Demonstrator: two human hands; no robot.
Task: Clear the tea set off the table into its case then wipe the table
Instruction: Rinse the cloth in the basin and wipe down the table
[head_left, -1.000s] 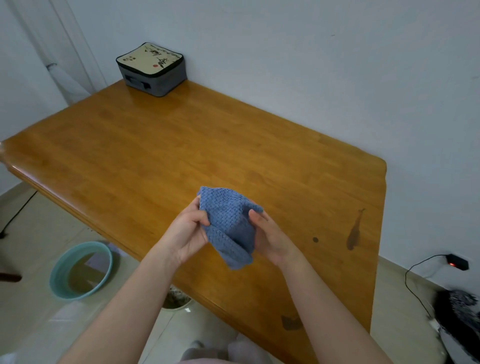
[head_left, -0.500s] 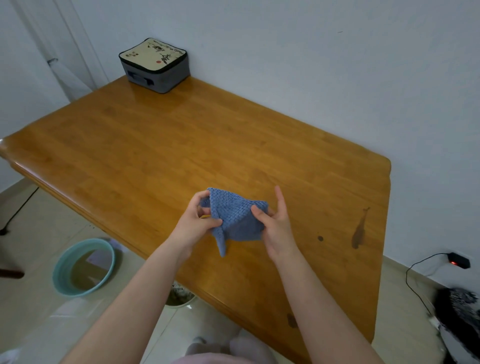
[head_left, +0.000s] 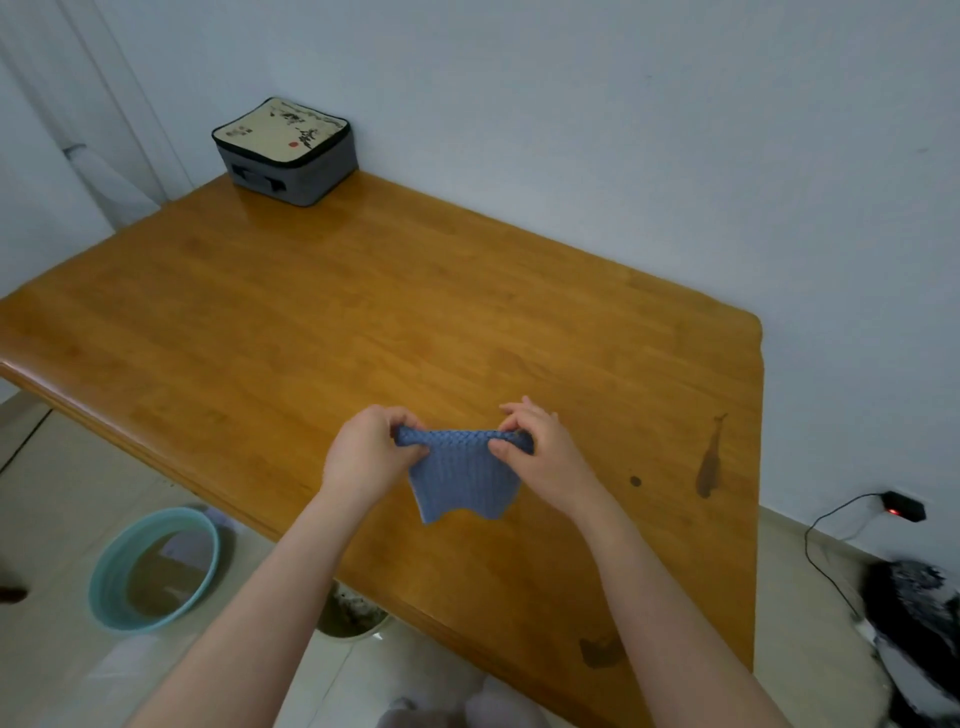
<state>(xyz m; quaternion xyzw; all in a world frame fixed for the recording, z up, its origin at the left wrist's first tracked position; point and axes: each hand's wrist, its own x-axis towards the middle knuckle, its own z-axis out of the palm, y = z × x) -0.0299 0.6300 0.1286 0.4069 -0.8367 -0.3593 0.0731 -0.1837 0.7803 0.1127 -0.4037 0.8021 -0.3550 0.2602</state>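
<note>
- The wooden table (head_left: 363, 322) stands against the wall, a dark streak near its right edge.
- The zipped case (head_left: 287, 150) sits closed at the table's far left corner.
- A teal basin (head_left: 150, 569) is on the floor beside the table.
- The blue cloth (head_left: 460, 475) hangs above the table's near part.
- The left hand (head_left: 366, 454) pinches its upper left corner.
- The right hand (head_left: 545, 452) pinches its upper right corner.

Forearms (head_left: 249, 597) bare to frame edge; left hand (head_left: 366, 457), right hand (head_left: 548, 460) bare.
</note>
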